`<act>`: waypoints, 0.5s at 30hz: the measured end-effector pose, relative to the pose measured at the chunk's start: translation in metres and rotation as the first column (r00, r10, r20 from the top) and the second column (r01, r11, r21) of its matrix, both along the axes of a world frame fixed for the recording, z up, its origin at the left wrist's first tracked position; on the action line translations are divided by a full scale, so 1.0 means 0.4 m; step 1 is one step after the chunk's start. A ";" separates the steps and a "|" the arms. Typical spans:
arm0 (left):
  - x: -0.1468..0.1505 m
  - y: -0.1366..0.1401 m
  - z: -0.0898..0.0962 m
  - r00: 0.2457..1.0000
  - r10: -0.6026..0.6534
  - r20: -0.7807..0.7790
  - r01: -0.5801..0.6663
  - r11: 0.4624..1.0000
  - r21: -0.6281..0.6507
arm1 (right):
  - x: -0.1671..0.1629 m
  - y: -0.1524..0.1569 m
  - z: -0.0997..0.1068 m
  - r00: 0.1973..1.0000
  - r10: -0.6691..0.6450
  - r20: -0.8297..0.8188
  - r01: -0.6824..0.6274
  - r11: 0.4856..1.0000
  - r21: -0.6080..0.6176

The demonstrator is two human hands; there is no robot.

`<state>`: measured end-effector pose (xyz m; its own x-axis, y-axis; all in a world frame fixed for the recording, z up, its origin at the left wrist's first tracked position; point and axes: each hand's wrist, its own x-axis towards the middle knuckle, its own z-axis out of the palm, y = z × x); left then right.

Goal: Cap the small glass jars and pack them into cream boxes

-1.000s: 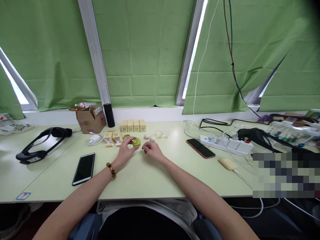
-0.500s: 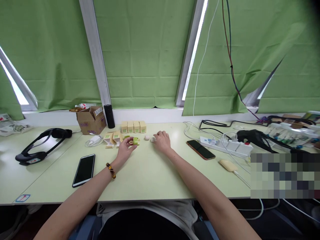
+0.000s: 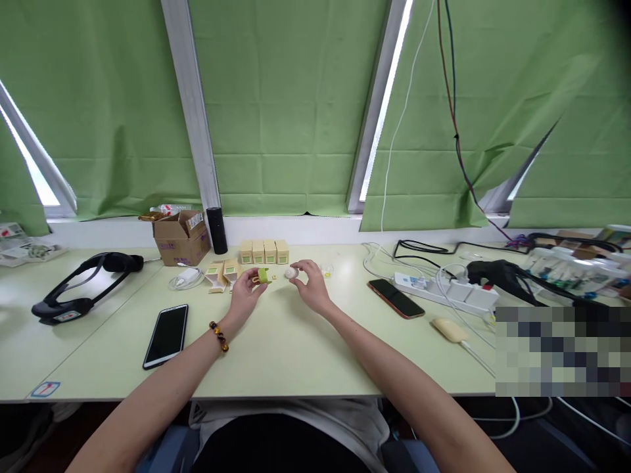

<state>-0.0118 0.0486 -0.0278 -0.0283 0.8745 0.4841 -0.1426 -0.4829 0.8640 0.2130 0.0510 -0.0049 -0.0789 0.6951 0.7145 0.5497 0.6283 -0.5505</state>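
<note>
My left hand (image 3: pixel 242 292) is closed round a small green piece (image 3: pixel 265 275) with a gold-coloured loop and fitting, held just above the table. To its right, the thumb and forefinger of my right hand (image 3: pixel 311 286) pinch a small, rounded, whitish-pink piece (image 3: pixel 291 272); its exact kind is too small to make out. A little clear item with a yellow spot (image 3: pixel 327 270) lies beyond the right knuckles. Two opened cream cartons (image 3: pixel 215 276) rest beside the left fingers, and several closed cream boxes (image 3: pixel 263 252) stand in a row behind.
A phone (image 3: pixel 166 335) lies left of my left forearm, near a headset (image 3: pixel 86 289). A cardboard box (image 3: pixel 181 238) and a black cylinder (image 3: pixel 216 230) stand at the back. Rightward are another phone (image 3: pixel 396 299), a power strip (image 3: pixel 446 290) with cables, and a cream mouse-shaped object (image 3: pixel 449 329).
My right hand has shifted slightly left and its fingers have come round the whitish-pink piece. The clear item behind it is now visible. My left hand has stayed nearly still with the green piece.
</note>
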 end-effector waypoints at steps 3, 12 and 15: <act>-0.001 -0.002 0.003 1.000 0.006 0.020 -0.006 1.000 0.021 | -0.039 -0.045 0.026 0.959 0.136 -0.248 -0.146 0.989 -0.023; 0.001 -0.009 0.004 1.000 -0.019 0.006 0.019 0.999 0.046 | -0.055 -0.060 -0.018 0.615 0.225 -0.756 -0.574 0.785 -0.234; 0.002 -0.014 0.006 1.000 -0.029 0.000 0.028 0.998 0.047 | -0.039 -0.058 -0.020 0.459 0.222 -0.860 -0.732 0.643 -0.225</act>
<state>-0.0110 0.0431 -0.0254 -0.0041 0.8511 0.5250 -0.1576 -0.5190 0.8401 0.1975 0.0278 -0.0129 -0.1856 0.9532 0.2385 -0.4847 0.1224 -0.8661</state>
